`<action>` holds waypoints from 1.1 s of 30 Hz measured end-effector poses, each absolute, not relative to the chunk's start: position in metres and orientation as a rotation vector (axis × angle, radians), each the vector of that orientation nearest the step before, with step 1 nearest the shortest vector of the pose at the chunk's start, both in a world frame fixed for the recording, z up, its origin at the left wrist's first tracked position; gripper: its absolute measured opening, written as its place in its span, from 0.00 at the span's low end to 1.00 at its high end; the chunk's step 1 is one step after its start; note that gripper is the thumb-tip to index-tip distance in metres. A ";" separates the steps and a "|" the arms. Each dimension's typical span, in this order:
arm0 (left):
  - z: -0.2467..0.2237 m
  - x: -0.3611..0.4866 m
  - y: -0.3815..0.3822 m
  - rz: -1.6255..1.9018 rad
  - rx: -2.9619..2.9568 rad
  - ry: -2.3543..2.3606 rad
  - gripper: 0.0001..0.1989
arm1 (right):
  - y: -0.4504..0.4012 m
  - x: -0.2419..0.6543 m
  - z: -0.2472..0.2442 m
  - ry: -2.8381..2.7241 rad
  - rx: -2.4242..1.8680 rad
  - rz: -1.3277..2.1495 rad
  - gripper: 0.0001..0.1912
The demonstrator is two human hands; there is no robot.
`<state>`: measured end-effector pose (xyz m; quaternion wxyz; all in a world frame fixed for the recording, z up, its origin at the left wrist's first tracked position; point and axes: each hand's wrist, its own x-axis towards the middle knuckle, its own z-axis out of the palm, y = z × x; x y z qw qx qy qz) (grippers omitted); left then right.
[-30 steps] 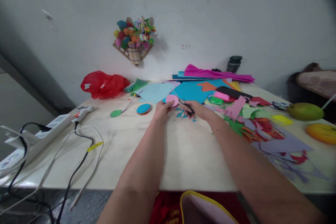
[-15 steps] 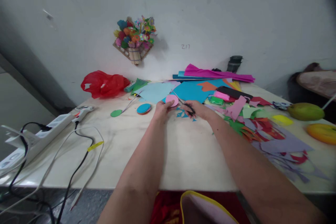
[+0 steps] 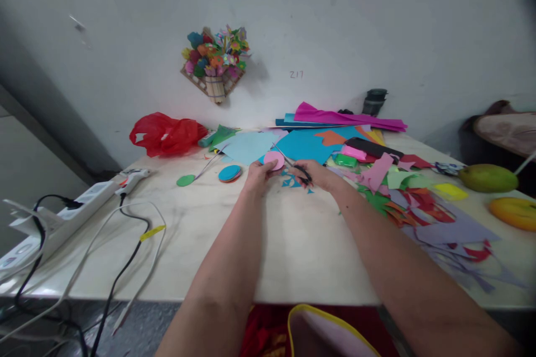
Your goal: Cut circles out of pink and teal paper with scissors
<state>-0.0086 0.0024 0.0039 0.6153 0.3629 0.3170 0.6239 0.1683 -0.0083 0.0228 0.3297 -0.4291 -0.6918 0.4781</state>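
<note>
Between the thumb and fingers of my left hand (image 3: 260, 174) is a pink paper circle (image 3: 274, 159). My right hand (image 3: 316, 174) is closed around the black handles of a pair of scissors (image 3: 302, 172), whose blades point up and left along the right edge of the pink circle. Small blue paper scraps (image 3: 290, 181) lie on the table below the scissors. Left of my left hand sits a stack of paper circles (image 3: 230, 173), blue on top with orange beneath. Farther left is a green paper circle (image 3: 185, 180) by a thin stick.
Light blue (image 3: 247, 145) and blue paper sheets (image 3: 310, 145) lie behind my hands. Coloured scraps (image 3: 435, 217), a mango (image 3: 488, 177) and an orange-yellow fruit (image 3: 514, 213) spread along the right. At left are a red plastic bag (image 3: 167, 135), a power strip (image 3: 79, 206) and cables.
</note>
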 end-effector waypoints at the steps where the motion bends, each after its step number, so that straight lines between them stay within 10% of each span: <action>1: 0.004 -0.009 0.002 1.438 0.836 0.730 0.08 | -0.008 0.168 0.023 -1.808 -1.127 1.252 0.14; 33: 0.006 -0.011 0.000 1.448 0.811 0.755 0.09 | -0.010 0.169 0.023 -1.764 -1.138 1.300 0.13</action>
